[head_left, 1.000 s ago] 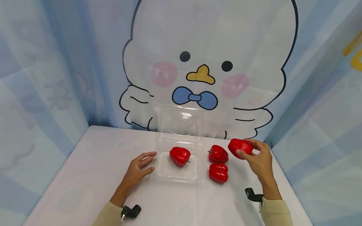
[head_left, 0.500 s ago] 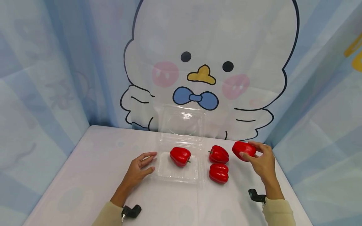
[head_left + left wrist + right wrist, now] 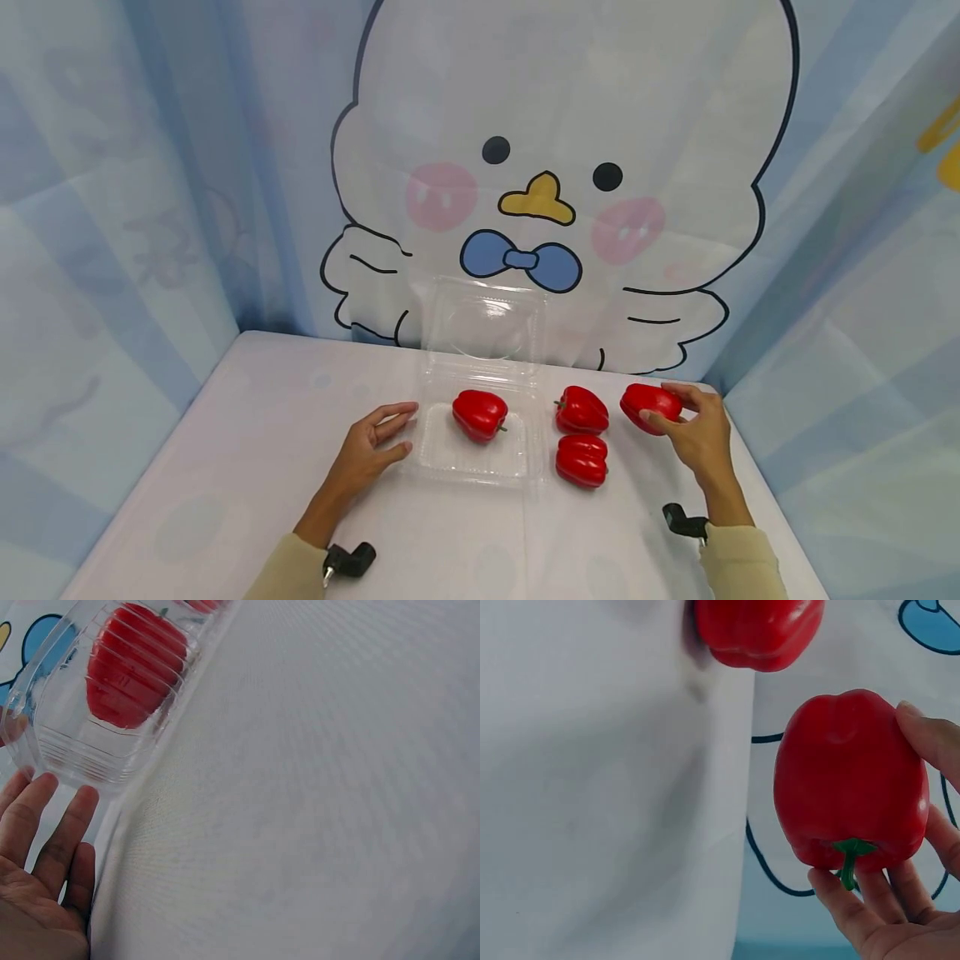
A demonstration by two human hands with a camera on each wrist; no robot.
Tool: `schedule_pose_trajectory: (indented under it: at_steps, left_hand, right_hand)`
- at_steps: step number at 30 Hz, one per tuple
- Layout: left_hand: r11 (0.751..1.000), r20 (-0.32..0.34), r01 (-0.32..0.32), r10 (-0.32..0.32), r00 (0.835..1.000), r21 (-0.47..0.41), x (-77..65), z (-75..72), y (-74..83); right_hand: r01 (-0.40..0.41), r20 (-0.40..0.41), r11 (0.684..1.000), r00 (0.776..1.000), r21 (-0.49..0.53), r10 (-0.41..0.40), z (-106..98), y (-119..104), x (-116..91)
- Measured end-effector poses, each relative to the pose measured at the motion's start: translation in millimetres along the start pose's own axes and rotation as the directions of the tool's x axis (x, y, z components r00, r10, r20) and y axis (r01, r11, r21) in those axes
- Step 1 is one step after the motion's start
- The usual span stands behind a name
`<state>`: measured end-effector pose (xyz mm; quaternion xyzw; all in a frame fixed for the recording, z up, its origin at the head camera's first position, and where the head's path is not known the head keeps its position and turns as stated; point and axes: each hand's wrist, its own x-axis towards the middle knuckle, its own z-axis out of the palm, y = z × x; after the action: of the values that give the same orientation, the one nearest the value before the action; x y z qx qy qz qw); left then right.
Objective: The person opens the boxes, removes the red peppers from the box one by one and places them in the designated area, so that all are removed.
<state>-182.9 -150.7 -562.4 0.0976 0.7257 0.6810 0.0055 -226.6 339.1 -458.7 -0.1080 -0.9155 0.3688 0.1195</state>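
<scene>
My right hand [image 3: 703,433] grips a red bell pepper [image 3: 641,405] between thumb and fingers at the right side of the table. Its green stem [image 3: 850,862] shows in the right wrist view. To its left lie two more red bell peppers, a rear one [image 3: 582,410] and a front one [image 3: 582,461]. A clear plastic clamshell box [image 3: 450,463] stands with its lid raised at the back, and one red bell pepper [image 3: 478,415] lies inside. Beside the box's left edge is my left hand [image 3: 366,452], fingers extended; the fingertips [image 3: 88,793] reach its wall.
The white-covered table [image 3: 225,467] ends at a curtain [image 3: 540,108] printed with a large cartoon bird. Curtains also hang on the left and right sides. A black wrist camera mount [image 3: 349,560] sits at the left sleeve, another mount [image 3: 684,521] at the right.
My right hand has moved to the right and lower in the head view, carrying its bell pepper away from the other two. My left hand has stayed at the box.
</scene>
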Motion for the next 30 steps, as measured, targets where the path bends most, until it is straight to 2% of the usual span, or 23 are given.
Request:
schedule_pose_trajectory:
  at_steps: [16, 30]
  left_hand:
    - [1.0, -0.006, 0.015, -0.015, 1.0, -0.008, 0.9, 0.3, 2.1]
    - [1.0, 0.002, 0.004, -0.004, 1.0, -0.013, 0.8, -0.4, 0.4]
  right_hand:
    - [-0.093, 0.065, 0.996, 0.994, 0.014, 0.092, 12.0, 22.1, 10.0]
    - [-0.106, 0.095, 0.994, 0.99, 0.001, 0.106, 19.7, 31.2, 16.5]
